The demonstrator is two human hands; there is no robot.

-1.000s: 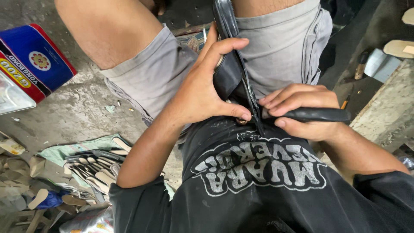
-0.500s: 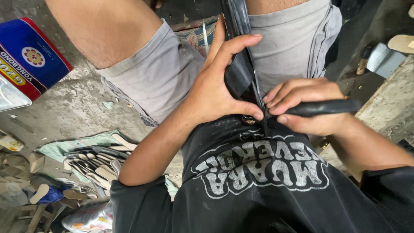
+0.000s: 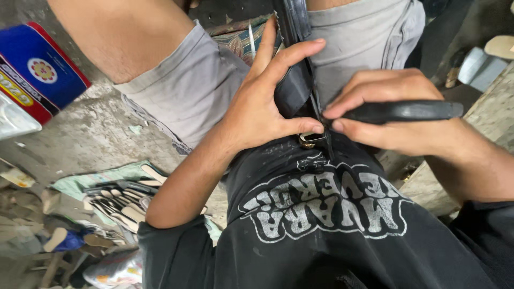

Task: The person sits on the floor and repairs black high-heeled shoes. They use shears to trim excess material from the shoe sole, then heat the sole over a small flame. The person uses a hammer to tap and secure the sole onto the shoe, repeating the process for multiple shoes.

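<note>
Your hands have hardly moved since before. Your left hand (image 3: 257, 107) squeezes a black, shiny strap (image 3: 293, 80) between your knees. Your right hand (image 3: 385, 115) grips a black tool handle (image 3: 401, 111), touching the strap's edge. Little room between your grey shorts (image 3: 182, 96).

a rough workshop: bare concrete floor (image 3: 80, 134), strewn cut sole pieces (image 3: 120, 200) and scraps.

A black leather strap (image 3: 293, 80) with a metal buckle (image 3: 310, 140) stands upright between grey-shorted thighs.
</note>
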